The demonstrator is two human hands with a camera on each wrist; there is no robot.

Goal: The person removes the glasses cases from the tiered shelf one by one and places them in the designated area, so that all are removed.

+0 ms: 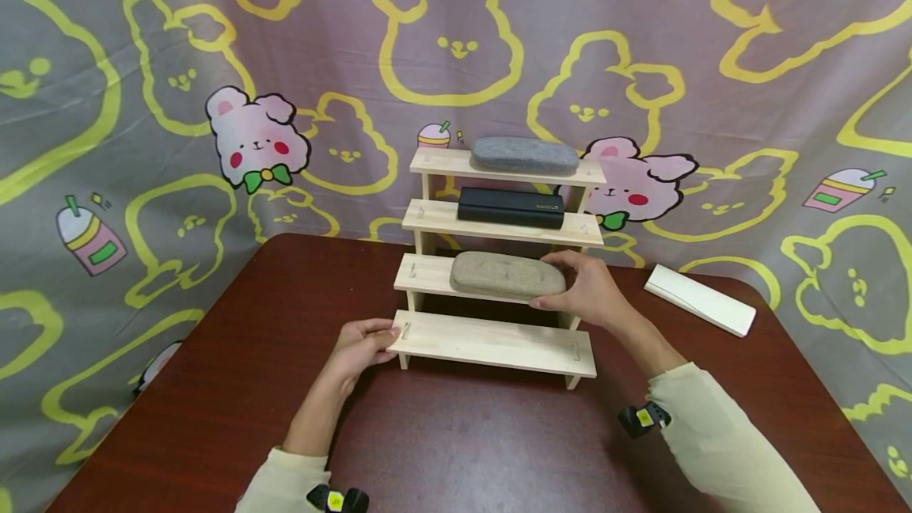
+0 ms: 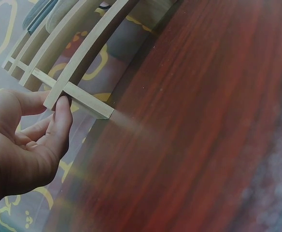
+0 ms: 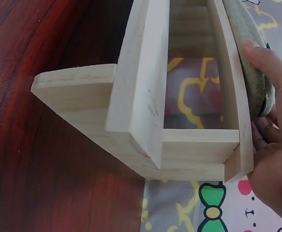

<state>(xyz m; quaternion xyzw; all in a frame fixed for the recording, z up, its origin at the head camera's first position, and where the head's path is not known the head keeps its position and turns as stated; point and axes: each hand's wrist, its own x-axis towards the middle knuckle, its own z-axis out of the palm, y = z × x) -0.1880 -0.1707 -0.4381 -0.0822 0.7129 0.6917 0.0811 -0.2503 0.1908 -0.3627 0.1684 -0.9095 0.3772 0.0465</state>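
A light wooden shelf rack [image 1: 492, 339] rises in steps on the table. My left hand [image 1: 359, 352] pinches the left end of its lowest board, thumb above and fingers beneath, as the left wrist view shows. A beige fabric glasses case [image 1: 499, 272] lies lengthwise on the second board from the bottom. Around that case's right end curl the thumb and fingers of my right hand [image 1: 587, 287]. One tier higher sits a black case [image 1: 509, 207] with small lettering, and a grey felt glasses case [image 1: 526, 155] occupies the top board.
To the right of the rack, a flat white case [image 1: 700, 299] lies on the dark reddish-brown table [image 1: 235, 386]. Behind the table hangs a grey and pink curtain [image 1: 456, 46] with yellow-outlined cartoon animals.
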